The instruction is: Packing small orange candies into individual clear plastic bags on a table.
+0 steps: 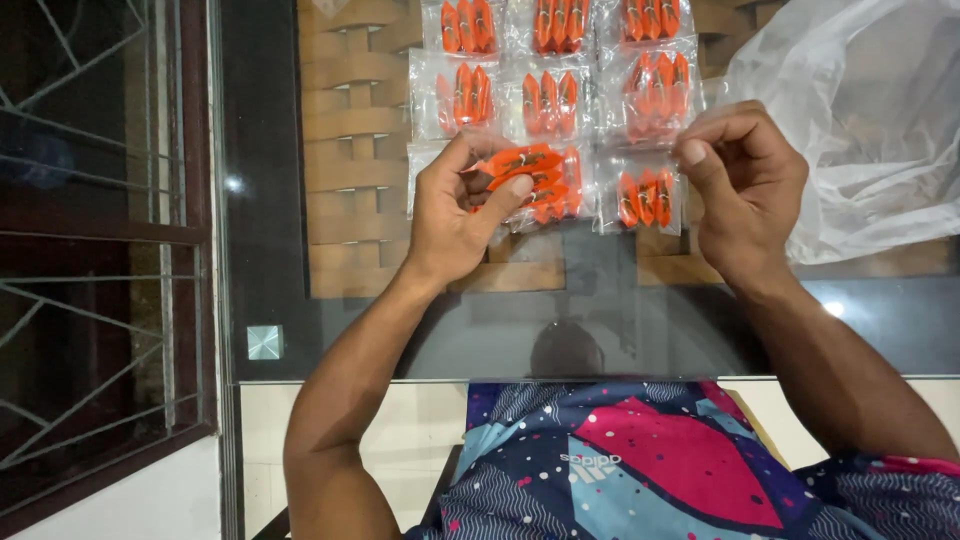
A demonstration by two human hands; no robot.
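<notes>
Two orange sachets (520, 165) lie crosswise in the left hand (462, 205).

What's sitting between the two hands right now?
In the head view, a clear packet of three orange pieces lies on the glass table between the left hand and the right hand.

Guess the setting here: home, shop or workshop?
Likely a home, maybe a spot for small packing work: a glass-topped table over woven wood, a window grille, and the left hand holding orange pieces by rows of clear packets.
</notes>
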